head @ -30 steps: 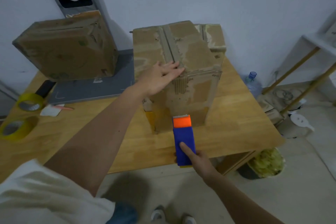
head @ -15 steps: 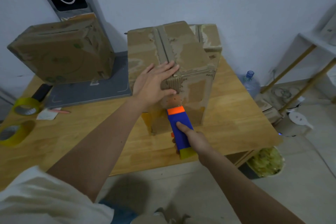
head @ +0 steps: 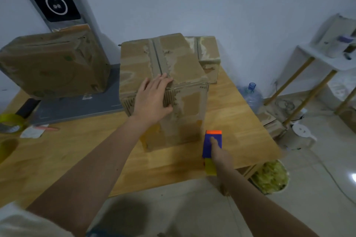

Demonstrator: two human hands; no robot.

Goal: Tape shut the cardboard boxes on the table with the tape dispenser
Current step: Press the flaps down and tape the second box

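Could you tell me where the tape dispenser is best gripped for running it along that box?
Probably by the blue body, from behind at its yellow rear end, as the right hand does now. That leaves the orange front end pointing forward, toward the cardboard box.

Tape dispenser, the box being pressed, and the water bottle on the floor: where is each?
Tape dispenser point(head: 209, 145), head view, blue body.
Box point(head: 185, 67), head view, top flap right of the seam.
Water bottle point(head: 252, 98), head view, clear body below the blue cap.

Middle box on table, second box left, small box behind, tape rolls far left
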